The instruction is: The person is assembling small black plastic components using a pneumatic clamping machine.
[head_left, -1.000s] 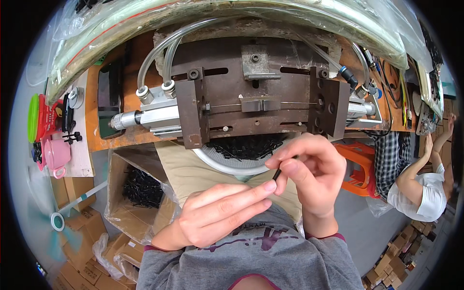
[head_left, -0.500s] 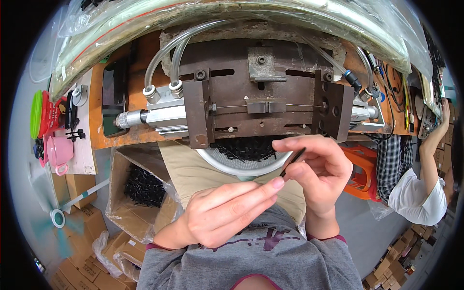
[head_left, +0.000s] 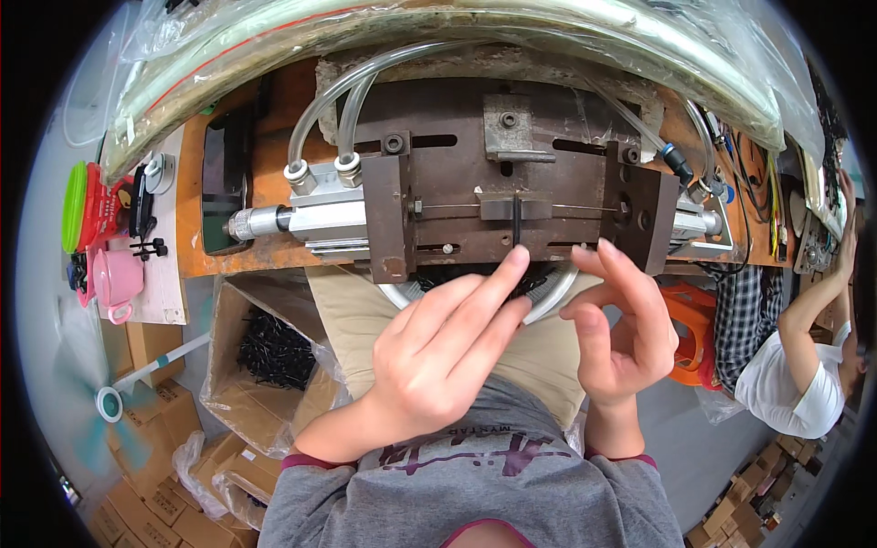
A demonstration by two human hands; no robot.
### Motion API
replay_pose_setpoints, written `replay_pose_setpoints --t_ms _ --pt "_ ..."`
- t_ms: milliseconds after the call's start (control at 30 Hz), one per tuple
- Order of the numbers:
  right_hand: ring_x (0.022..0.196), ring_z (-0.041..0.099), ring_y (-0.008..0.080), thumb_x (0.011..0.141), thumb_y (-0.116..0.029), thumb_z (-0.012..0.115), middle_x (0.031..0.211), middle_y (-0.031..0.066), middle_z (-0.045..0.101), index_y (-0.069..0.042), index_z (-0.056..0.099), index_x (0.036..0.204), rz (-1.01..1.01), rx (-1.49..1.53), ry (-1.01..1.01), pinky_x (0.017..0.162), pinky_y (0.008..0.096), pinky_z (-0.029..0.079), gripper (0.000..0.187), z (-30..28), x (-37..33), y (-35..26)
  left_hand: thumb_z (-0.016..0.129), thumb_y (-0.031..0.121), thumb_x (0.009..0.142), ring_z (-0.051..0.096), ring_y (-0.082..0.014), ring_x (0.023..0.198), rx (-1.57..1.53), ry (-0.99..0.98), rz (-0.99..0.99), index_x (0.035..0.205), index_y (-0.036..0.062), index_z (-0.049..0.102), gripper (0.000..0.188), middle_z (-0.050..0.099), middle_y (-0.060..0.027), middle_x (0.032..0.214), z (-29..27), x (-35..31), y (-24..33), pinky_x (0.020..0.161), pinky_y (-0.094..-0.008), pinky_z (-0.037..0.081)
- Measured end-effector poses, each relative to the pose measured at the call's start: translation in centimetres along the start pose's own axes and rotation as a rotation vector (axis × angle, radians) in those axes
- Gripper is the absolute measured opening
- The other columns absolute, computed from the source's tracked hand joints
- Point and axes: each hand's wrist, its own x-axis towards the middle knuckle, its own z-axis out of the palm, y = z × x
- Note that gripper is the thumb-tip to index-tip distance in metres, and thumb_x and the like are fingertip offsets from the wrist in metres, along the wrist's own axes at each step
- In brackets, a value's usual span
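Note:
My left hand (head_left: pixel 440 358) pinches the near end of a thin black rod-shaped piece (head_left: pixel 517 222). The piece points away from me, its far end across the small metal block (head_left: pixel 498 209) at the middle of a brown metal fixture (head_left: pixel 457 187). Thin rods run from both sides of the fixture toward that block. To the right, my right hand (head_left: pixel 628 331) hovers with thumb and fingers apart, holding nothing. Partly hidden behind my hands, a pale round basin (head_left: pixel 555 298) with black pieces sits at my lap.
A cardboard box (head_left: pixel 224 365) of black pieces stands at left, near a fan (head_left: pixel 110 405). Clear hoses (head_left: pixel 315 114) lead to the fixture's silver cylinder (head_left: pixel 333 222). A pink cup (head_left: pixel 117 279) is at far left. Another person (head_left: pixel 793 379) sits at right by an orange stool (head_left: pixel 690 333).
My left hand has carried the black piece away from my chest onto the central block. My right hand has let go and now stands apart from it.

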Motion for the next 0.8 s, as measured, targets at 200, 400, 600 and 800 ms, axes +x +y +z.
replay_pose_setpoints --t_ms 200,400,600,800 --pt "0.064 0.069 0.0214 0.074 0.004 0.074 0.087 0.0159 0.074 0.005 0.068 0.099 -0.14 -0.11 -0.016 0.054 0.0273 0.049 0.026 -0.3 -0.4 -0.1 0.077 0.007 0.064 0.064 -0.02 0.077 0.149 0.035 -0.009 0.091 0.0009 0.073 0.028 0.069 -0.0132 0.118 2.2 0.8 -0.4 0.063 -0.0283 0.052" --pt "0.059 0.066 0.0194 0.075 0.006 0.073 0.081 0.0152 0.073 0.006 0.069 0.1 -0.213 -0.105 -0.055 0.05 0.0265 0.046 0.025 -0.8 0.3 0.0 0.078 0.007 0.067 0.06 -0.012 0.06 0.181 -0.077 -0.032 0.093 0.0031 0.073 0.027 0.07 -0.0115 0.119 1.2 1.8 -0.4 0.052 -0.0253 0.042" --pt "0.058 0.065 0.0189 0.077 0.005 0.07 0.078 0.0149 0.073 0.007 0.069 0.101 -0.164 -0.013 -0.045 0.052 0.0261 0.047 0.024 -1.8 1.8 -0.8 0.079 0.008 0.068 0.057 -0.0101 0.053 0.175 -0.069 -0.057 0.093 0.0042 0.073 0.026 0.069 -0.0102 0.122 1.1 1.5 -0.3 0.049 -0.0242 0.04" --pt "0.072 0.066 0.0161 0.091 0.002 0.059 0.088 0.017 0.071 0.007 0.066 0.108 -0.19 -0.067 0.014 0.061 0.0229 0.05 0.019 -2.7 7.6 -3.2 0.079 0.005 0.068 0.057 -0.0101 0.052 0.164 -0.064 -0.032 0.09 0.0026 0.073 0.023 0.069 -0.0102 0.121 1.1 1.7 -0.4 0.047 -0.0236 0.04"
